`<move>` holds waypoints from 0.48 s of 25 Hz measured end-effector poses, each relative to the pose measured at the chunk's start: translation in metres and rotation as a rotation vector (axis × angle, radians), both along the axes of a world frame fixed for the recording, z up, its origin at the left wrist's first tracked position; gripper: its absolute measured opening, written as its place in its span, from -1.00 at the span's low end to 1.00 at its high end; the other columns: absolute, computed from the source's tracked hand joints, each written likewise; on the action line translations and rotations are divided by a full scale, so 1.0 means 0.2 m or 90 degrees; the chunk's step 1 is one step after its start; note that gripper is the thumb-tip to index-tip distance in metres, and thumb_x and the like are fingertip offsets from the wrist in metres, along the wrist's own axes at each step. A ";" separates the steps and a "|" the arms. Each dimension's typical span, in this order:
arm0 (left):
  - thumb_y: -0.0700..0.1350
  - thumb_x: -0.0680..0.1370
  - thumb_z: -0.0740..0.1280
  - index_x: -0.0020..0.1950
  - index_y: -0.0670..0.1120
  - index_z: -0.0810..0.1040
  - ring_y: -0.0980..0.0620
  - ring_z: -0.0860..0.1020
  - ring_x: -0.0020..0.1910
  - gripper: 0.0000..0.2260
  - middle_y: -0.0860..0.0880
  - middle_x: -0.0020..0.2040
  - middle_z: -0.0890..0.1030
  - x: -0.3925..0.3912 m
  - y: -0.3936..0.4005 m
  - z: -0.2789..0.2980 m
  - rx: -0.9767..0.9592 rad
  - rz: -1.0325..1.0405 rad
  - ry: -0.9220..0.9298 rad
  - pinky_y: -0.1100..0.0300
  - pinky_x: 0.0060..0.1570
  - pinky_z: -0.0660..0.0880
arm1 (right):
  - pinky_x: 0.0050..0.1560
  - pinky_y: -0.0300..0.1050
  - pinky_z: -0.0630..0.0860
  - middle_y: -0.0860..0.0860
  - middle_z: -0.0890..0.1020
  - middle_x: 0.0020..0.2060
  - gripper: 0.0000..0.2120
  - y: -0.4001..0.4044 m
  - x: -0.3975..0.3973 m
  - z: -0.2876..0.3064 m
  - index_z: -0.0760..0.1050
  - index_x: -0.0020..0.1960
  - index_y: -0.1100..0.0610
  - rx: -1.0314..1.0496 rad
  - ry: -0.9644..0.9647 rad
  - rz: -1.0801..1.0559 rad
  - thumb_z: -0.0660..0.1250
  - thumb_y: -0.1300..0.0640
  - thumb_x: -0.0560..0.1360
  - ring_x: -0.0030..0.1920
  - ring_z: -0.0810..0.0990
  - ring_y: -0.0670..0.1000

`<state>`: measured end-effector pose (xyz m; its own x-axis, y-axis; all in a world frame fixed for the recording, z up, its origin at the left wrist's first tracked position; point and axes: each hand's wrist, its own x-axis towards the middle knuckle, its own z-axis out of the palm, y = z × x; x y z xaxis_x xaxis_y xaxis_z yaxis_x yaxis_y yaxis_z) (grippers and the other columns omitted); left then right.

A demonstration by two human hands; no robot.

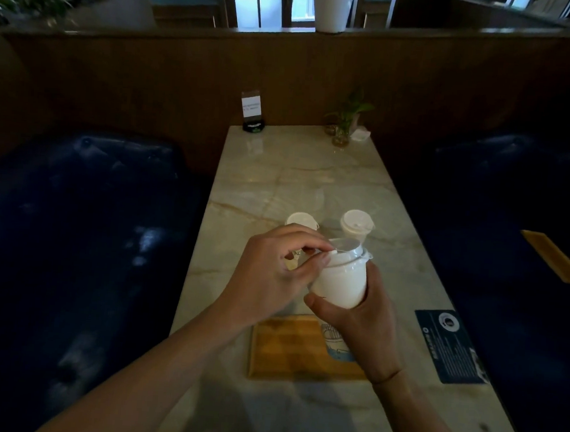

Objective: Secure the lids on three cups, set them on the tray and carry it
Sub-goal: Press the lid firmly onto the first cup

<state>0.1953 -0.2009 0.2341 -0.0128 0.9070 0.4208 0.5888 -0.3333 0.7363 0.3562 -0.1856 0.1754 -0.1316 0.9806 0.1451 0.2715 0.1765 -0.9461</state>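
Translucent white plastic cup [339, 282] held tilted above the pale marble table [280, 168], gripped from below in the right hand [362, 325], fingers wrapped around its base. Clear plastic lid [350, 250] pinched at the rim by left hand [274, 275] fingertips. Beneath, a wooden tray [287, 351]. Beyond, two lidded white cups [356, 226] [302, 221] standing apart.

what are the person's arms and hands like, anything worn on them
Both forearms are bare, with no sleeves in view. The right hand has a thin dark band around its wrist. The left hand shows no ring, watch or glove.
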 end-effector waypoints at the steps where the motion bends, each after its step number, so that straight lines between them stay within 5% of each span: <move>1: -0.15 0.52 0.46 0.01 -0.03 0.71 0.19 0.60 0.02 -0.90 0.12 -0.01 0.69 0.00 0.00 -0.01 0.008 0.005 0.004 0.47 -0.06 0.40 | -0.18 -0.21 0.61 -0.11 0.63 0.00 -0.24 -0.01 0.00 -0.01 0.43 0.28 0.04 0.003 0.000 -0.005 0.61 -0.06 0.15 -0.06 0.64 -0.13; 6: -0.12 0.53 0.43 -0.01 -0.06 0.69 0.17 0.60 0.00 -0.92 0.10 -0.04 0.68 0.01 -0.01 -0.05 0.040 0.010 -0.008 0.51 -0.02 0.36 | -0.11 -0.01 0.65 -0.06 0.66 -0.01 -0.25 0.00 0.00 -0.02 0.46 0.24 0.04 -0.007 0.017 0.003 0.57 -0.13 0.10 -0.05 0.66 -0.07; 12: -0.14 0.53 0.43 -0.01 -0.04 0.68 0.21 0.58 0.03 -0.93 0.13 -0.03 0.67 -0.01 -0.01 -0.10 0.002 0.005 -0.029 0.51 -0.01 0.36 | -0.11 -0.16 0.62 -0.12 0.64 0.02 -0.22 0.01 -0.02 -0.05 0.46 0.28 0.07 0.009 -0.023 0.011 0.60 -0.10 0.12 -0.01 0.64 -0.12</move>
